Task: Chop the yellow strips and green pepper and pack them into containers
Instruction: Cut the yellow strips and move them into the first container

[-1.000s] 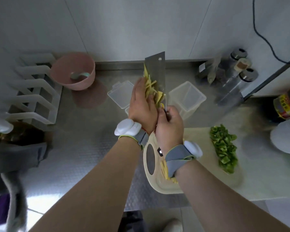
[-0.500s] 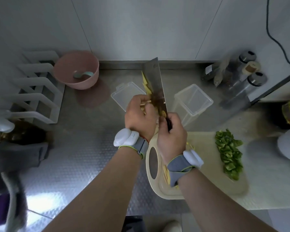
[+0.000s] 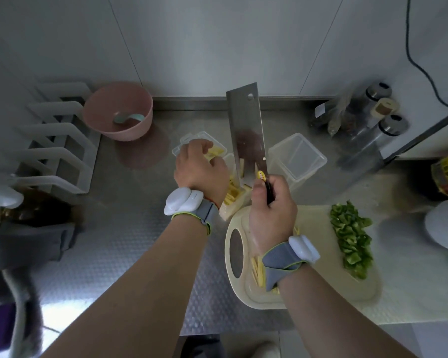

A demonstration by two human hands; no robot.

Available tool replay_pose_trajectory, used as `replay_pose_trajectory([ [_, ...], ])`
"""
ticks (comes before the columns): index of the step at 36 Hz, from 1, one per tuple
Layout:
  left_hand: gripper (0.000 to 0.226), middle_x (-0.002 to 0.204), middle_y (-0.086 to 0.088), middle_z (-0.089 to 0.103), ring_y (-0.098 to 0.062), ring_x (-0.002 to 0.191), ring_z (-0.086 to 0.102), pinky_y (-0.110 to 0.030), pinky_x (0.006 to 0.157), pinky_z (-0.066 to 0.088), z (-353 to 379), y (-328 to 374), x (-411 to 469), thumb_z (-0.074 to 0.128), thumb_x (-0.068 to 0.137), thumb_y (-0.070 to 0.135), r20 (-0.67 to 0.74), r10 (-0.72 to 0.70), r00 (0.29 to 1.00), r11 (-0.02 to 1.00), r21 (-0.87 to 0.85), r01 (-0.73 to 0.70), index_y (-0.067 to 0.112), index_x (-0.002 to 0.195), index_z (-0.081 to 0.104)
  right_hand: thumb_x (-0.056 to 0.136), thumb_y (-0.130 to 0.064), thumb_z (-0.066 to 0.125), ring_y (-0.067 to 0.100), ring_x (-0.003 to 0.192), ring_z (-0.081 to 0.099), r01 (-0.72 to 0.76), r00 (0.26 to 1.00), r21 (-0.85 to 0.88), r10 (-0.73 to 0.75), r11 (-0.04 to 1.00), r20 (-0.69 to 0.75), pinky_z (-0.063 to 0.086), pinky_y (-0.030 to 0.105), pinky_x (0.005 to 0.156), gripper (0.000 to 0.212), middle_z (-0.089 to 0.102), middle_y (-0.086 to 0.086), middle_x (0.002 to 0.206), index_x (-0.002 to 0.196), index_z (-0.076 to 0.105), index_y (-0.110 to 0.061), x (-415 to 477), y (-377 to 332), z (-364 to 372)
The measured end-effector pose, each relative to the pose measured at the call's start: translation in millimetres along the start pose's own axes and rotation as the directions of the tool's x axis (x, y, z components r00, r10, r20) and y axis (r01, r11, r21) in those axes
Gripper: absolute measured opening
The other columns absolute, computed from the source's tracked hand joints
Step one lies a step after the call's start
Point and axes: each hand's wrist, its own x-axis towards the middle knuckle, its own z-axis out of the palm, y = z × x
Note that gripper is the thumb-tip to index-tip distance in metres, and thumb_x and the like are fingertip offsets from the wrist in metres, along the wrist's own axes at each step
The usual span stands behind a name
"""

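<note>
Steel counter (image 3: 130,228), thin yellow strips (image 3: 232,195)

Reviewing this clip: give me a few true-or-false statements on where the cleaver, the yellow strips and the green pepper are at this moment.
1. The right hand grips the handle of the steel cleaver. True.
2. The chopped green pepper pieces fill the clear plastic container on the right. False: they lie on the cream cutting board, and that container looks empty.
3. The small clear tub under the cleaver blade holds yellow strips. True.
4. The pink bowl stands on the cutting board. False: it stands on the metal counter, far left by the wall.
</note>
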Motion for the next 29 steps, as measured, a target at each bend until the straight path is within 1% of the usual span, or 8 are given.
replay_pose_trajectory([
  [7, 0.038, 0.123, -0.002, 0.055, -0.027, 0.113, 0.047, -0.036, 0.089, 0.034, -2.3, -6.5, 13.2, 0.056, 0.078, 0.017, 0.008, -0.040, 0.999, 0.978, 0.206, 0.038, 0.020, 0.116, 0.058, 0.091, -0.022, 0.054, -0.003, 0.054, 0.050, -0.048, 0.999, 0.003, 0.048, 0.999, -0.018, 0.032, 0.004, 0.049, 0.014, 0.054, -0.019, 0.056, 0.078, 0.051, -0.024, 9.7, -5.3, 4.9],
  [13, 0.051, 0.132, -0.012, 0.044, -0.034, 0.117, 0.045, -0.038, 0.090, 0.035, -6.6, -15.2, 25.8, 0.057, 0.082, 0.029, -0.045, -0.408, 0.912, 0.901, 0.139, 0.410, 0.010, 0.127, 0.043, 0.092, -0.024, 0.053, -0.002, 0.051, 0.048, -0.041, 0.999, -0.021, 0.041, 0.999, 0.018, 0.032, 0.006, 0.046, 0.017, 0.053, -0.023, 0.057, 0.075, 0.049, -0.023, 13.8, -6.0, 10.2],
  [17, 0.051, 0.124, -0.014, 0.056, -0.035, 0.108, 0.055, -0.033, 0.079, 0.037, -5.7, -23.2, 40.5, 0.058, 0.083, 0.032, 0.008, -0.573, 0.820, 0.819, -0.026, 0.573, 0.006, 0.124, 0.041, 0.091, -0.026, 0.052, -0.003, 0.051, 0.049, -0.037, 0.999, -0.055, 0.038, 0.998, 0.027, 0.032, 0.006, 0.045, 0.015, 0.054, -0.024, 0.057, 0.076, 0.050, -0.024, 16.1, -8.2, 17.7],
  [20, 0.044, 0.100, -0.007, 0.066, -0.028, 0.090, 0.064, -0.022, 0.067, 0.039, -5.3, -24.7, 40.8, 0.056, 0.082, 0.025, 0.012, -0.524, 0.852, 0.839, -0.169, 0.518, 0.005, 0.120, 0.048, 0.090, -0.030, 0.050, -0.003, 0.052, 0.050, -0.023, 0.999, -0.067, 0.025, 0.997, 0.027, 0.032, 0.006, 0.045, 0.014, 0.055, -0.024, 0.059, 0.077, 0.048, -0.027, 16.7, -9.5, 20.4],
  [23, 0.042, 0.075, 0.017, 0.058, 0.005, 0.059, 0.052, -0.003, 0.046, 0.033, -11.1, -16.7, 38.7, 0.056, 0.082, 0.017, -0.045, -0.488, 0.872, 0.842, -0.286, 0.457, 0.017, 0.123, 0.052, 0.091, -0.030, 0.050, -0.004, 0.053, 0.051, 0.010, 1.000, -0.078, -0.008, 0.997, 0.026, 0.032, 0.005, 0.046, 0.013, 0.057, -0.026, 0.062, 0.078, 0.048, -0.029, 15.5, -11.3, 20.7],
  [25, 0.030, 0.073, 0.018, 0.059, 0.004, 0.060, 0.052, -0.007, 0.051, 0.037, -14.1, -12.0, 35.3, 0.054, 0.079, 0.014, -0.057, -0.431, 0.901, 0.869, -0.294, 0.397, 0.029, 0.104, 0.061, 0.091, -0.029, 0.050, -0.004, 0.054, 0.052, 0.027, 0.999, -0.076, -0.026, 0.997, 0.019, 0.032, 0.004, 0.046, 0.013, 0.057, -0.026, 0.064, 0.078, 0.047, -0.030, 15.4, -12.3, 19.3],
  [27, 0.023, 0.072, 0.017, 0.060, 0.001, 0.062, 0.054, -0.011, 0.055, 0.041, -17.3, -7.4, 28.5, 0.053, 0.080, 0.013, -0.058, -0.347, 0.936, 0.910, -0.262, 0.321, 0.035, 0.085, 0.059, 0.091, -0.028, 0.050, -0.003, 0.055, 0.052, 0.037, 0.999, -0.053, -0.037, 0.998, 0.011, 0.032, 0.005, 0.047, 0.013, 0.057, -0.025, 0.063, 0.079, 0.047, -0.030, 15.3, -13.4, 17.3],
  [29, 0.019, 0.072, 0.016, 0.060, -0.001, 0.063, 0.054, -0.008, 0.055, 0.040, -18.6, -4.7, 20.7, 0.054, 0.084, 0.016, -0.050, -0.275, 0.960, 0.937, -0.237, 0.256, 0.034, 0.081, 0.056, 0.091, -0.027, 0.050, -0.002, 0.055, 0.051, 0.040, 0.999, -0.026, -0.040, 0.999, -0.001, 0.032, 0.005, 0.047, 0.012, 0.055, -0.021, 0.060, 0.080, 0.047, -0.029, 14.8, -14.4, 15.7],
])
